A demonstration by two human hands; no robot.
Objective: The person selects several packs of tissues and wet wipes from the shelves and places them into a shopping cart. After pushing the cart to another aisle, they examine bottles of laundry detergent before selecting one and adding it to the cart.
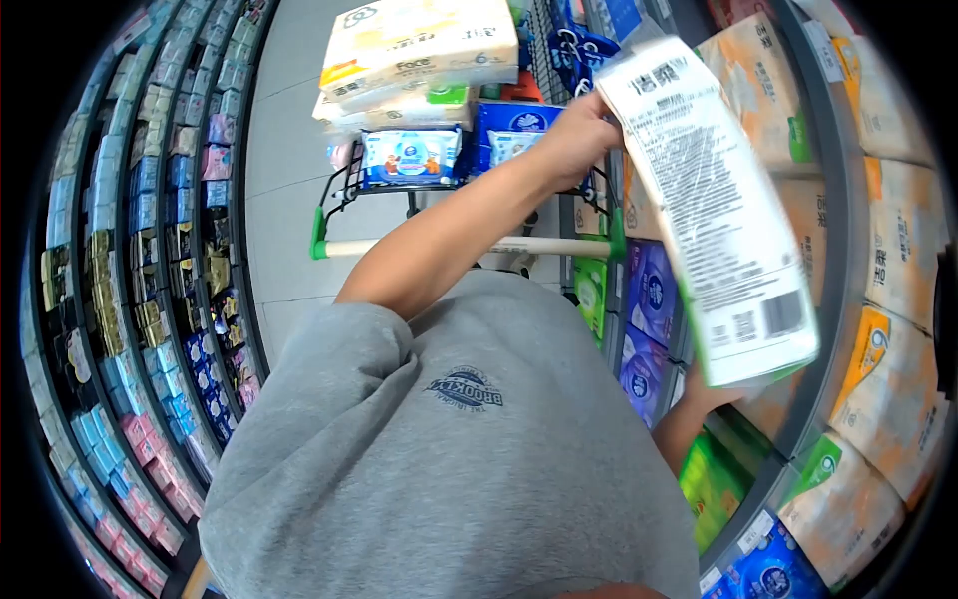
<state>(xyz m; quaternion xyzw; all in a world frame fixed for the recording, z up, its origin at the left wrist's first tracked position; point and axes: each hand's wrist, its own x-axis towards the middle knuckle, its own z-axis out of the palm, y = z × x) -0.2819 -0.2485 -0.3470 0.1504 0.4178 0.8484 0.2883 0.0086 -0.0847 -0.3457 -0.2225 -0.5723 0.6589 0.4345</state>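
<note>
A long white tissue pack (714, 210) with printed text and a barcode is tilted over the right side of the cart handle. My left hand (584, 140) reaches across my body and is closed on the pack's upper left corner. At its lower end my right hand (711, 389) holds the pack from below, its fingers mostly hidden behind it. The shopping cart (459, 246) has a white handle with green ends. In it lie a large tissue bundle (419, 45), a blue-and-white wipes pack (411, 157) and another blue pack (514, 122).
Shelves of small packs (150, 240) curve along the left. On the right, shelves hold orange-and-cream tissue bundles (898, 235), purple packs (649, 290) and green packs (714, 484). A grey tiled floor (289, 120) runs between the left shelves and the cart.
</note>
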